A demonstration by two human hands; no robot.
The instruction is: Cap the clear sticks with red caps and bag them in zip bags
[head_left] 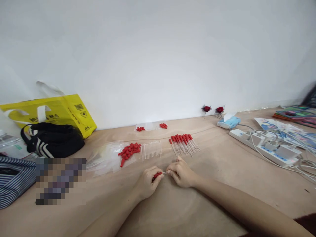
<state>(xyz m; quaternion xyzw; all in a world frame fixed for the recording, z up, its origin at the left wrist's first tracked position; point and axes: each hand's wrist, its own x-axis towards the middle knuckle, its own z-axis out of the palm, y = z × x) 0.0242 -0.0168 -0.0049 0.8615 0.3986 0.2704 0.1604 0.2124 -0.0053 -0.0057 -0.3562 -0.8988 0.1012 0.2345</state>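
My left hand (pixel 149 181) is closed around a red piece (pixel 157 175) near the middle of the table. A thin whitish stick (pixel 165 172) runs from it to my right hand (pixel 181 172), whose fingertips pinch its other end. Beyond my hands lie loose red pieces (pixel 128 152) on clear plastic bags, and beside them a row of thin clear sticks (pixel 151 149). Further right, several sticks with red tops (pixel 184 140) lie side by side.
Small red pieces (pixel 140 129) in clear bags lie by the wall. A yellow bag (pixel 71 112) and black pouch (pixel 59 140) stand left. To the right are a power strip (pixel 264 148), cables, a blue tissue pack (pixel 228 121), two dark red flowers (pixel 219 110) and papers (pixel 276 128).
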